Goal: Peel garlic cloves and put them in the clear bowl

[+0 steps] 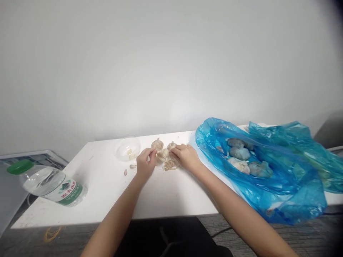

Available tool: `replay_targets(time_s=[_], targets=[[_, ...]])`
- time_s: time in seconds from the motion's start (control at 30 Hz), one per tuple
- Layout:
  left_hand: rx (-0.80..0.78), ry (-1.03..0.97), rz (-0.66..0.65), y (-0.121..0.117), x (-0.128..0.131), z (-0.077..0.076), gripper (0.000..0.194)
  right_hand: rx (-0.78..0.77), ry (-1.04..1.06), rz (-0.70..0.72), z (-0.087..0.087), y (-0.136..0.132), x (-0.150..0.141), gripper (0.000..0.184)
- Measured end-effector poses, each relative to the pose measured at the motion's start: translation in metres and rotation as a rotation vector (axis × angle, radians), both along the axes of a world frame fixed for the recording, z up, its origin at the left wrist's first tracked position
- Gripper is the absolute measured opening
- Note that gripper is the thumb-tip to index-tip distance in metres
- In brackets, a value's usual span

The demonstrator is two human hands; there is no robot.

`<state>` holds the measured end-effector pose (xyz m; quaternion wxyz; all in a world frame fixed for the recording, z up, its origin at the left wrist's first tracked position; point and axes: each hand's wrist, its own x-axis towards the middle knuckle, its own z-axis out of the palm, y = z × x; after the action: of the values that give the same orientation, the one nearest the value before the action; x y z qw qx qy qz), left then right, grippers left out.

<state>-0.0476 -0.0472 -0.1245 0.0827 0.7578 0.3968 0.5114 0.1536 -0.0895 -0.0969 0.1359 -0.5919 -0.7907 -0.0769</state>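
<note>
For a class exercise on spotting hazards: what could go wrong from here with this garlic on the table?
The garlic bulb between the left hand and right hand could shed cloves across the white table. The loose cloves might get swept aside. The water bottle, lying on its side, could roll off.

A garlic bulb [162, 155] was partly hidden by the left hand [146, 165] and right hand [187, 157]; bulbs [239, 153] in the blue plastic bag [294, 200] were veiled by its film.

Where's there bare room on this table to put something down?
The biggest bare patch of table lies between the left arm and right arm. Another lies between the bottle and left arm. It's crowded around the garlic and bowl.
</note>
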Motion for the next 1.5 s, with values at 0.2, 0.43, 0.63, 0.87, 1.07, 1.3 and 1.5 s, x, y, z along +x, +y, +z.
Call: replay_targets(time_s=[0.2, 0.43, 0.63, 0.87, 1.07, 1.3, 1.5], targets=[[-0.009, 0.01, 0.089, 0.003, -0.001, -0.002, 0.02, 0.093, 0.133, 0.032, -0.005, 0.0, 0.001, 0.027], [-0.093, -0.063, 0.084, 0.006, -0.003, -0.002, 0.02, 0.228, 0.315, 0.121, -0.009, -0.002, -0.003, 0.027], [-0.007, 0.052, 0.006, 0.001, 0.0, -0.001, 0.02, 0.103, 0.377, 0.155, -0.011, -0.003, -0.003, 0.022], [-0.164, 0.228, -0.239, 0.006, -0.012, 0.01, 0.019, 0.136, 0.378, 0.247, -0.021, 0.001, 0.001, 0.022], [-0.341, 0.18, -0.276, 0.005, -0.014, 0.016, 0.017, 0.158, 0.341, 0.295, -0.03, 0.003, -0.011, 0.025], [-0.512, 0.063, -0.264, 0.004, -0.011, 0.018, 0.023, 0.181, 0.294, 0.275, -0.027, 0.0, -0.016, 0.025], [-0.623, -0.015, -0.231, 0.003, -0.007, 0.019, 0.027, 0.166, 0.275, 0.294, -0.026, 0.0, -0.017, 0.024]])
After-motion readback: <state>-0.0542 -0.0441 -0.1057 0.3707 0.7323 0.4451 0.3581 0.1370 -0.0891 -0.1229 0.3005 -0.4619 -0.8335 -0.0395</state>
